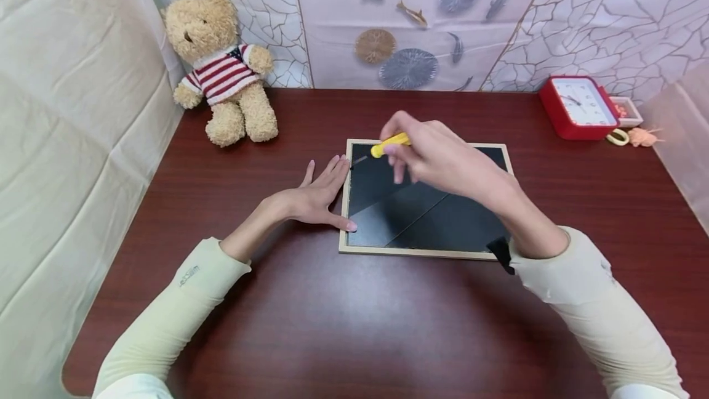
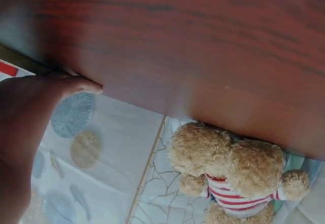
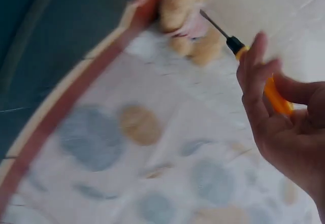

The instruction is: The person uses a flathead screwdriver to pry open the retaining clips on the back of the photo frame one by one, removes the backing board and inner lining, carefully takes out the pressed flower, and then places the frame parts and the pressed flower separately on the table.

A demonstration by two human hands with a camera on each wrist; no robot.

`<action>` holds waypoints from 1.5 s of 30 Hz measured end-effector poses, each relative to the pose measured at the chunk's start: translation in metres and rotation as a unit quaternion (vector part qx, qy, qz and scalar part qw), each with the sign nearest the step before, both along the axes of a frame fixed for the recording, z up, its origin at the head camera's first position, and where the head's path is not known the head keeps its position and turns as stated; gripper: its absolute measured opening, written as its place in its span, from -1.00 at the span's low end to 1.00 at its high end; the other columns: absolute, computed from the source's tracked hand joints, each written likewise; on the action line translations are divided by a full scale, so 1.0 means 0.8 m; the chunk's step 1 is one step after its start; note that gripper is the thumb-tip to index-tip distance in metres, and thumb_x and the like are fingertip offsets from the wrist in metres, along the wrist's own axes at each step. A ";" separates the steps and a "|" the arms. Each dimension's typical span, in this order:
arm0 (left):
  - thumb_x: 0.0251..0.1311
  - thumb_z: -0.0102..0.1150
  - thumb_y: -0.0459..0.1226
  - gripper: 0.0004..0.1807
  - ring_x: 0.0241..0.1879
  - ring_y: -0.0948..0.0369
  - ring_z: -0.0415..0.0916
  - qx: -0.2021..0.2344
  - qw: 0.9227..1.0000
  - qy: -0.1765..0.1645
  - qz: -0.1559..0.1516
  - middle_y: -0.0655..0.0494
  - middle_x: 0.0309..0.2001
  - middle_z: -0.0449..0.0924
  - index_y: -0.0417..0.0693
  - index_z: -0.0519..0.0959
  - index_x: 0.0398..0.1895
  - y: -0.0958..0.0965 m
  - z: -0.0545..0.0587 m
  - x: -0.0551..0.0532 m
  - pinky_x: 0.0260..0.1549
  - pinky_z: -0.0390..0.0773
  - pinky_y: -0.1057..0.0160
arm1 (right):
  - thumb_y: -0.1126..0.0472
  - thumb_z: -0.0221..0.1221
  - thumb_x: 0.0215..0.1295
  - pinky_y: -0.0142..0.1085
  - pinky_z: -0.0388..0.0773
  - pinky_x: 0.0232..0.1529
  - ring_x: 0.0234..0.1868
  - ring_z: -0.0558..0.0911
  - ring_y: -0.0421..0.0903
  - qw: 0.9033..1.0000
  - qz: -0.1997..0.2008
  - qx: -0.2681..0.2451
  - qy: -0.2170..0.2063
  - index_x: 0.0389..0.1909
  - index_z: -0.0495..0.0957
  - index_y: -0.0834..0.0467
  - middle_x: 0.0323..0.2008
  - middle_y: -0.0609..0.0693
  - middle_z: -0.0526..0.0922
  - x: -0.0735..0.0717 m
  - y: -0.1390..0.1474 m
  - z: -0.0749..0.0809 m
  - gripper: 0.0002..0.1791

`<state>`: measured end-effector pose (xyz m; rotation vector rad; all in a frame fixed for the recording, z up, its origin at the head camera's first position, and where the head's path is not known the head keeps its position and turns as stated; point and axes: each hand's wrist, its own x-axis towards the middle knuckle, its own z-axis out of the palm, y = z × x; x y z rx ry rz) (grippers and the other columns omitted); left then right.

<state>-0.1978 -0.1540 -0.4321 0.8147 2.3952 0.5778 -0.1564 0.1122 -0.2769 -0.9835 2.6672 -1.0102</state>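
Observation:
My right hand (image 1: pixel 443 156) pinches a screwdriver (image 1: pixel 390 144) with a yellow handle over the upper left part of a framed black panel (image 1: pixel 421 226). Its thin shaft points left, toward the frame's left edge; whether the tip touches the panel is hard to tell. The right wrist view shows the metal shaft and black collar of the screwdriver (image 3: pixel 234 44) beyond the fingers. With fingers spread, my left hand (image 1: pixel 318 202) rests at the frame's left side, its thumb lying over the lower left corner area. The panel has a pale wooden rim and thin lines across it.
A teddy bear (image 1: pixel 224 72) in a striped sweater sits at the back left of the dark red wooden table (image 1: pixel 332 325). At the back right stands a red clock (image 1: pixel 578 106), beside a small pink box (image 1: pixel 627 111) and a pink toy (image 1: pixel 644 137). Patterned cloth hangs behind.

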 end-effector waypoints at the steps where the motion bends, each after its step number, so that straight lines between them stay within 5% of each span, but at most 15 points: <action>1: 0.28 0.38 0.38 0.53 0.73 0.17 -0.85 0.007 1.000 -0.006 -0.003 0.07 0.78 -0.74 -0.02 -0.57 0.78 -0.003 -0.002 -0.004 0.57 -0.82 -0.25 | 0.40 0.16 0.64 -0.42 0.59 -0.36 -0.43 0.76 -0.12 1.000 -0.012 -0.006 0.000 0.06 0.49 0.27 -0.35 0.10 0.76 -0.004 0.007 -0.006 -0.89; 5: 0.25 0.26 0.51 0.51 0.73 0.26 -0.82 0.036 0.998 -0.041 -0.008 0.15 0.79 -0.73 0.08 -0.57 0.79 -0.015 -0.016 -0.027 0.58 -0.81 -0.19 | 0.36 0.26 0.59 -0.52 0.56 -0.26 -0.44 0.76 -0.16 0.997 -0.070 -0.036 -0.013 0.04 0.54 0.31 -0.28 0.21 0.80 -0.018 0.027 -0.037 -0.84; 11: 0.30 0.17 0.53 0.43 0.73 0.29 -0.79 0.058 0.997 -0.051 -0.005 0.19 0.80 -0.67 0.12 -0.48 0.82 -0.018 -0.023 -0.056 0.56 -0.85 -0.19 | 0.29 0.30 0.58 -0.46 0.44 -0.51 -0.51 0.66 -0.24 0.990 -0.115 -0.060 -0.058 0.11 0.72 0.34 -0.23 0.27 0.85 -0.037 0.039 -0.063 -0.76; 18: 0.52 0.28 0.15 0.30 0.75 0.13 -0.80 0.018 0.999 -0.029 0.000 0.05 0.79 -0.73 -0.05 -0.53 0.79 -0.001 0.000 -0.056 0.55 -0.84 -0.27 | 0.30 0.30 0.58 -0.37 0.55 -0.47 -0.41 0.78 0.00 0.982 -0.109 -0.081 -0.129 0.11 0.73 0.38 -0.18 0.33 0.85 -0.046 0.041 -0.080 -0.75; 24: 0.51 0.32 0.10 0.32 0.75 0.13 -0.80 -0.014 1.000 -0.025 0.012 0.05 0.79 -0.73 -0.05 -0.55 0.79 0.005 0.010 -0.053 0.56 -0.81 -0.29 | 0.32 0.29 0.58 -0.30 0.60 -0.44 -0.33 0.83 0.11 0.977 -0.106 -0.105 -0.154 0.11 0.73 0.39 -0.15 0.36 0.85 -0.052 0.037 -0.095 -0.75; 34: 0.45 0.40 0.11 0.36 0.76 0.13 -0.78 -0.028 0.999 -0.011 0.025 0.08 0.79 -0.70 -0.01 -0.50 0.81 0.010 0.005 -0.056 0.58 -0.76 -0.30 | 0.33 0.26 0.60 -0.32 0.62 -0.41 -0.44 0.79 0.06 0.984 -0.119 -0.065 -0.115 0.07 0.75 0.37 -0.21 0.26 0.87 -0.054 0.025 -0.097 -0.79; 41: 0.46 0.39 0.11 0.35 0.75 0.13 -0.81 -0.019 0.999 -0.016 0.021 0.10 0.79 -0.72 0.00 -0.51 0.80 0.007 0.008 -0.054 0.57 -0.80 -0.29 | 0.32 0.24 0.61 -0.08 0.66 0.00 -0.44 0.81 0.04 0.992 -0.123 0.000 -0.040 0.08 0.75 0.39 -0.24 0.26 0.87 -0.057 0.014 -0.095 -0.76; 45: 0.46 0.38 0.09 0.34 0.75 0.12 -0.81 -0.011 1.000 -0.015 0.020 0.08 0.79 -0.70 -0.01 -0.50 0.80 0.003 0.007 -0.055 0.57 -0.80 -0.29 | 0.33 0.21 0.63 -0.13 0.68 -0.12 -0.43 0.82 0.11 0.992 -0.120 0.000 -0.043 0.07 0.73 0.42 -0.29 0.27 0.87 -0.058 0.003 -0.091 -0.76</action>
